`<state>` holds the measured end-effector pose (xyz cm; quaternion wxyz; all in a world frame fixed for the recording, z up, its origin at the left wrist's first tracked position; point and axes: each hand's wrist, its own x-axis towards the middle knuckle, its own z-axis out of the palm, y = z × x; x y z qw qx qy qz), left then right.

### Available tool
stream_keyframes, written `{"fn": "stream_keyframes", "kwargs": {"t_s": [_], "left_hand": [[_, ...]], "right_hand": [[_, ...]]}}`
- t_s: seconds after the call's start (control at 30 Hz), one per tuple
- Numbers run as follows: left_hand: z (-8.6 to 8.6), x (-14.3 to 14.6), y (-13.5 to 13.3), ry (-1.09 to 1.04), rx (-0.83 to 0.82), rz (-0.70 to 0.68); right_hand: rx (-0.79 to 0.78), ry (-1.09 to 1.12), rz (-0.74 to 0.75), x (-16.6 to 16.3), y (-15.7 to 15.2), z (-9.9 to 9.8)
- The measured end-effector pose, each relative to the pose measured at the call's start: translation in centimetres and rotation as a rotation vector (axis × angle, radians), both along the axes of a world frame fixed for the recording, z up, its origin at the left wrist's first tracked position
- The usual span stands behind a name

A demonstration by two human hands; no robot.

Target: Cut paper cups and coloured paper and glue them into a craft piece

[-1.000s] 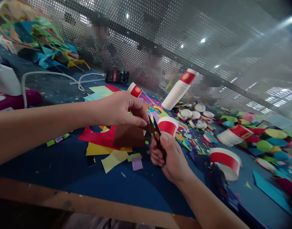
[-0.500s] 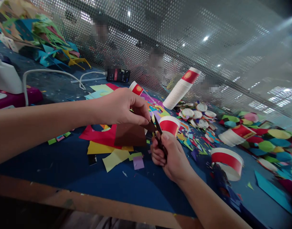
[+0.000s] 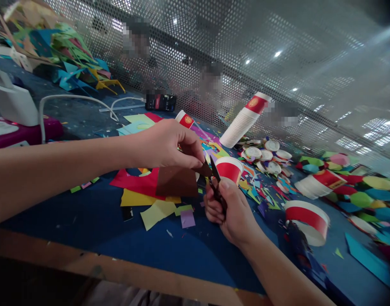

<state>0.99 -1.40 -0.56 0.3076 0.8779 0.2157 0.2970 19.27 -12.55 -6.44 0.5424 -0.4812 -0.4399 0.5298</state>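
My left hand [image 3: 171, 146] pinches a small piece of brown paper [image 3: 206, 170] between thumb and fingertips. My right hand [image 3: 230, 206] is wrapped round the handles of dark scissors [image 3: 215, 172]. Their blades point up and stand apart, with the brown piece at them; whether they touch its edge is too small to tell. Below my left hand lies a larger sheet of brown paper [image 3: 177, 182], overlapping red paper [image 3: 134, 183] and yellow paper [image 3: 140, 198]. Just behind the scissors is a red and white paper cup [image 3: 230, 168], partly hidden by my right hand.
A tilted stack of paper cups [image 3: 244, 121] stands toward the perforated screen [image 3: 188, 59]. At right are a cut cup ring [image 3: 306, 217], a blue tool [image 3: 305, 250] and several colourful paper pieces. A phone [image 3: 160, 102] on a white cable [image 3: 74, 97] lies at the back.
The whole view has shifted slightly, so things appear a little further right. The brown piece and scissors have moved only slightly against each other; both hands keep their holds.
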Motion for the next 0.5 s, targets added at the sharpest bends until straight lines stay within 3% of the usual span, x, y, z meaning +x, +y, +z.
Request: {"fn": "stream_keyframes", "kwargs": {"t_s": [0.5], "left_hand": [[-0.3, 0.18, -0.05, -0.053, -0.048, -0.015]], "right_hand": [[-0.003, -0.001, -0.023, -0.03, 0.01, 0.04]]}}
